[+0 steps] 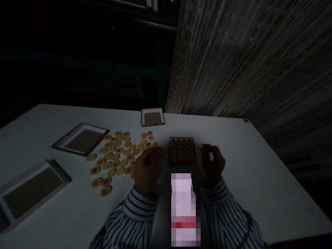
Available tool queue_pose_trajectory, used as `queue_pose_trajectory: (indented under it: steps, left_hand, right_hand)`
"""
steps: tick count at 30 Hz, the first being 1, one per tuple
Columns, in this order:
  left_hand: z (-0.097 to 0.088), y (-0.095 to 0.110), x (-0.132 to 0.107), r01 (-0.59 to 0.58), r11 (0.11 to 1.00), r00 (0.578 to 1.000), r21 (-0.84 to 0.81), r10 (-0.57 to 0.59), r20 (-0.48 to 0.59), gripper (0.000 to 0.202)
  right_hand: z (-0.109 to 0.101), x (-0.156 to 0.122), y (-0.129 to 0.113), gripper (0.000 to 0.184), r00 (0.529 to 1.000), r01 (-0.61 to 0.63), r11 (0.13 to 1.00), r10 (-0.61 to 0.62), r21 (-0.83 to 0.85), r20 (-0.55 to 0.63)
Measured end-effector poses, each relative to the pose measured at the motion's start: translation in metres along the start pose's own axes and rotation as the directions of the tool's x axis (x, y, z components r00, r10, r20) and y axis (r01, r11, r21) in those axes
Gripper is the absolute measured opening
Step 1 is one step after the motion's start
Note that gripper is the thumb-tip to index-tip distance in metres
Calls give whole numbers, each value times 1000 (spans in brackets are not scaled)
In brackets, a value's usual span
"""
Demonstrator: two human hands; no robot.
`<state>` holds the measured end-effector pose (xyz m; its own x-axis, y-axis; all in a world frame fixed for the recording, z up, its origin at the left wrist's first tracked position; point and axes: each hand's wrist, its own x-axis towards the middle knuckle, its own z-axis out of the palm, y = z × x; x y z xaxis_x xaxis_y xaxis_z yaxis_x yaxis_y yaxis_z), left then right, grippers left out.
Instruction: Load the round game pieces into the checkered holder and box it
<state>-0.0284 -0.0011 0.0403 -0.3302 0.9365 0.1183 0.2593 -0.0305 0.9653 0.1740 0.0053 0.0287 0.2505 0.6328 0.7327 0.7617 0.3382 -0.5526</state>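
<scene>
A small square box [196, 156] stands on the table between my hands, filled with round wooden xiangqi pieces [183, 149] in neat rows. On its left is my left hand [147, 167], fingers curled in, beside the right edge of a spread of loose xiangqi pieces [115, 157]. Dimness hides whether anything sits in that hand. My right hand [214, 162] is just right of the box, apart from it; its fingers and thumb curl into a loose ring with nothing seen inside. Some loose pieces show red or black characters, others lie blank side up.
A shallow tray [58, 143] lies left of the loose pieces, a second tray [64, 176] nearer on the left, and a third tray [153, 125] at the back. A pixelated pale patch [183, 204] covers something between my forearms. A curtain [220, 69] hangs behind the white table [259, 173].
</scene>
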Motion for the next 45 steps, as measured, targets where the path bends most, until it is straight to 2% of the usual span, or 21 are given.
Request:
queue_pose_trajectory:
  steps: [3,6,10,13,16,20,23,27,31,35,45]
  left_hand:
    - [-8,8,3,40,997,996,-72,-46,-76,26]
    - [-19,10,7,10,998,988,-65,-20,-156,24]
    - [-37,1,13,-51,999,971,12,52,-232,26]
    - [-48,-9,15,-109,983,958,151,145,-249,23]
    - [-54,-17,15,-247,917,939,312,307,-158,21]
    - [-51,-27,15,-483,742,863,465,493,110,22]
    - [-45,-32,15,-577,617,809,535,520,274,26]
    - [-41,-34,14,-607,498,788,620,482,384,26]
    - [-39,-32,13,-606,441,793,662,400,460,26]
    - [-38,-32,11,-601,427,796,675,390,462,26]
    - [-36,-33,11,-598,430,800,676,373,471,21]
  right_hand:
    - [0,0,1,10,1000,1,1000,-1,14,17]
    - [0,-1,2,10,1000,7,1000,-8,30,30]
    - [1,-3,4,9,997,34,998,-38,55,61]
    - [2,-3,4,9,994,64,996,-70,65,83]
    - [3,-3,0,8,987,105,994,-109,43,120]
    - [5,-1,-13,8,967,181,983,-181,16,180]
    - [9,-2,-25,11,941,253,967,-245,-7,233]
    - [14,-8,-33,13,881,341,939,-300,-52,366]
    - [18,-14,-35,14,836,402,913,-334,-71,436]
    - [17,-15,-35,13,807,443,893,-361,-75,467]
    - [18,-17,-31,16,850,347,935,-283,-70,445]
